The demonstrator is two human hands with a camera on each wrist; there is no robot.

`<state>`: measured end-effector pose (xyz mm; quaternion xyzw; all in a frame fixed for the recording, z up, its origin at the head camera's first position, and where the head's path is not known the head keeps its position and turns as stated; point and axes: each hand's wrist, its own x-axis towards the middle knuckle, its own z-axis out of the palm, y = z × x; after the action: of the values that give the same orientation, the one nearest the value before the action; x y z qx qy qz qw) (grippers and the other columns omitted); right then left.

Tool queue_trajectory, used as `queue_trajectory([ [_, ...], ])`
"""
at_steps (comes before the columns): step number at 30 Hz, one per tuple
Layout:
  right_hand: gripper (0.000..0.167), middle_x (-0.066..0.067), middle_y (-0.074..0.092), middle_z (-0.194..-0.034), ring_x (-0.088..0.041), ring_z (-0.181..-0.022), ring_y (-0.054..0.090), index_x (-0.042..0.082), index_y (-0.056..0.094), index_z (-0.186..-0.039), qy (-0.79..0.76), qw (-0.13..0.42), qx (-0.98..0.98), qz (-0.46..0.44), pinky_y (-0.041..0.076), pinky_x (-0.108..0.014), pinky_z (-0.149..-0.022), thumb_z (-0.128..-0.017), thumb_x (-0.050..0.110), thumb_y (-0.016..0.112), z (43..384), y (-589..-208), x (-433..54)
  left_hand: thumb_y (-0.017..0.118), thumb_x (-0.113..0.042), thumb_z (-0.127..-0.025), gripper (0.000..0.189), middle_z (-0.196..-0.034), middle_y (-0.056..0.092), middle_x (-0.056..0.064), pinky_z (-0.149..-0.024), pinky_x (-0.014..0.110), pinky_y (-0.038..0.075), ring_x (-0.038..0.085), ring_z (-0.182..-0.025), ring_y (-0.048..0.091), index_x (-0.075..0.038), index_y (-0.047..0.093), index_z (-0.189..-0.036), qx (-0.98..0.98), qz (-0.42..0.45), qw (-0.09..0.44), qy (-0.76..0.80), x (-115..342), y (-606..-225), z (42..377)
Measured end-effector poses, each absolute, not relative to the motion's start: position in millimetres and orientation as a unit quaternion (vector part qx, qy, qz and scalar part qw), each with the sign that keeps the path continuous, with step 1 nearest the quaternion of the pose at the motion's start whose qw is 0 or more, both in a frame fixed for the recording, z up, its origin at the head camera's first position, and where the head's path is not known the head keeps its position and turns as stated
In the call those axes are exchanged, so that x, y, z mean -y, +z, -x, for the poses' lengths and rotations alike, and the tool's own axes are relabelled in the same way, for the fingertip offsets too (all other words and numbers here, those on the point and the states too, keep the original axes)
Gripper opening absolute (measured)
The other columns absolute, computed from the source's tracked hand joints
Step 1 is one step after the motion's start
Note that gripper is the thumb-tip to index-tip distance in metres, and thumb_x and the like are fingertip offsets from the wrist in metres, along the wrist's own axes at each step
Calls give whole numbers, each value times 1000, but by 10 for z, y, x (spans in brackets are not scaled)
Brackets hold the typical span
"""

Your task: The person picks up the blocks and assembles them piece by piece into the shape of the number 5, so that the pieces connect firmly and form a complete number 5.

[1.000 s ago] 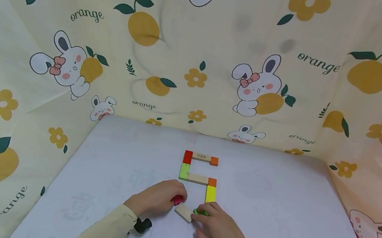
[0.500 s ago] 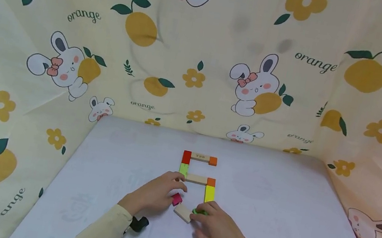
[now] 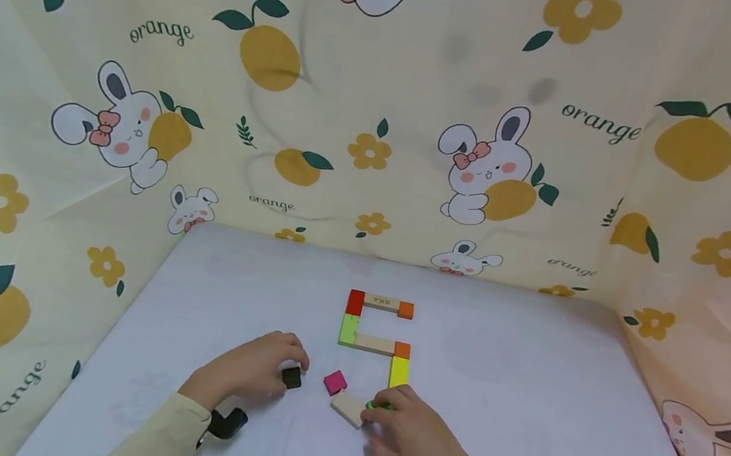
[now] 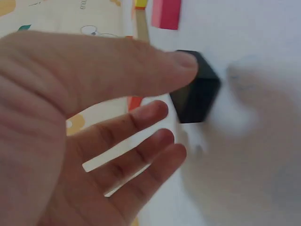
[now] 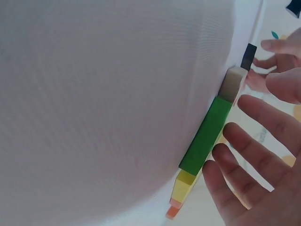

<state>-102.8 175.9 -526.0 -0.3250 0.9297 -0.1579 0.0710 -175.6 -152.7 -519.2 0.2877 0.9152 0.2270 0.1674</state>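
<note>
My left hand (image 3: 255, 367) is at a small black block (image 3: 291, 377) on the white tabletop. In the left wrist view the thumb overlaps the black block (image 4: 197, 101); whether it pinches it I cannot tell. My right hand (image 3: 420, 439) rests its fingertips along a green block (image 5: 207, 136), most of which it covers in the head view. In the right wrist view its fingers are nearly straight. Between the hands lie a magenta block (image 3: 335, 383) and a slanted plain wooden block (image 3: 347, 408), whose end is by the green block.
Beyond the hands, a bent line of flat blocks lies on the table: yellow (image 3: 398, 372), orange (image 3: 401, 350), plain wood (image 3: 375, 345), light green (image 3: 348, 330), red (image 3: 355, 303), printed wood (image 3: 382, 303) and another orange block (image 3: 406, 311). A patterned cloth (image 3: 358, 98) hangs around the table.
My left hand has let go of the magenta block and moved left to the black block, which was hidden before. The right hand has stayed at the green block.
</note>
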Motion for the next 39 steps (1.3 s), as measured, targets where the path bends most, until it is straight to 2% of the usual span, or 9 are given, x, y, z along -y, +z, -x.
queue_trajectory([
  [7,25,5,65,-125,-17,-121,56,26,81,-124,-179,46,-926,328,57,-41,-100,-99,27,79,1004,-5227,-1767,77,10,-89,36,-116,66,-4,-102,45,55,19,-111,63,-15,79,-115,-908,-308,153,241,1526,-5253,1734],
  [11,25,5,65,-126,-17,-121,56,26,80,-124,-178,40,-925,333,57,-40,-100,-99,27,78,992,-5225,-1758,76,7,-92,32,-109,65,-8,-100,44,56,16,-104,61,-17,78,-113,-910,-293,163,244,1519,-5266,1743],
  [15,29,4,65,-128,-17,-122,56,26,80,-127,-173,60,-928,324,58,-41,-100,-99,29,79,1001,-5229,-1733,76,3,-93,30,-106,62,-10,-97,43,56,15,-100,58,-19,77,-114,-912,-278,176,246,1512,-5271,1768],
  [21,31,3,66,-127,-18,-120,56,22,81,-129,-163,65,-929,325,58,-38,-99,-99,29,79,994,-5264,-1718,77,2,-91,31,-106,61,-9,-93,39,56,15,-98,58,-18,76,-114,-911,-288,164,245,1452,-5281,1823],
  [29,30,2,66,-126,-18,-119,56,21,82,-126,-164,44,-929,328,58,-38,-98,-98,28,79,975,-5303,-1734,76,0,-93,32,-111,63,-9,-97,37,56,14,-103,59,-17,77,-120,-908,-299,158,248,1220,-5203,1956],
  [39,29,3,66,-125,-18,-119,56,20,82,-126,-169,44,-929,327,58,-38,-96,-98,28,79,967,-5293,-1734,76,0,-93,36,-113,63,-9,-97,35,54,14,-103,60,-15,78,-126,-901,-298,172,264,966,-5183,2109],
])
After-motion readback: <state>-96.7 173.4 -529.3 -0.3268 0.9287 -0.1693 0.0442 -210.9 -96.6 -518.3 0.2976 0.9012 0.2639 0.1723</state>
